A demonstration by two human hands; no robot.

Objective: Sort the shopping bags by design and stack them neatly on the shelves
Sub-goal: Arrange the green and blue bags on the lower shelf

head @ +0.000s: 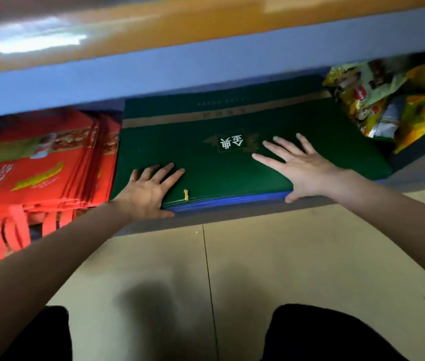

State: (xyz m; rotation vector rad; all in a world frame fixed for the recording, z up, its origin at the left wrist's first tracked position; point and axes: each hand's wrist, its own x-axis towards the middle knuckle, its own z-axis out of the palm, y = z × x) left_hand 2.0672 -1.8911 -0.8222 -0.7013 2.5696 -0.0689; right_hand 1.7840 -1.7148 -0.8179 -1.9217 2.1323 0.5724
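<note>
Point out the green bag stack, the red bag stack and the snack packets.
green bag stack (206,175): head view, top bag's face.
red bag stack (37,173): head view, top bag's print.
snack packets (388,100): head view, middle of the pile.

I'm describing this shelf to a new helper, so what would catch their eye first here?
First, the dark green bag stack at the middle of the lower shelf, with the left hand and the right hand pressed flat on top. Next, the bright red bags stacked to its left, handles hanging over the shelf edge. To the right lies a jumble of yellow snack packets.
</note>
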